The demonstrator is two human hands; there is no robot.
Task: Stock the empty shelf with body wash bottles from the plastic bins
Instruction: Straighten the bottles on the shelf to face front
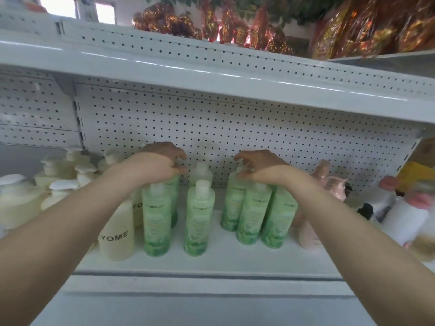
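Several green body wash bottles with white caps stand on the white shelf (211, 260), in a left pair, a middle pair (199, 217) and a right cluster (253, 215). My left hand (160, 161) reaches over the left pair, its fingers curled down round the top of the rear left bottle (173, 184), whose cap is hidden. My right hand (261, 165) reaches over the right cluster, its fingers curled round the top of the rear bottle (233, 203). The front left bottle (156, 220) stands just below my left wrist.
Cream bottles, one marked CYOME (116, 236), crowd the shelf's left side. Pink bottles (329, 182) and white bottles with pink caps (404, 217) stand at the right. A pegboard wall (235, 128) backs the shelf, and an upper shelf (211, 74) hangs overhead.
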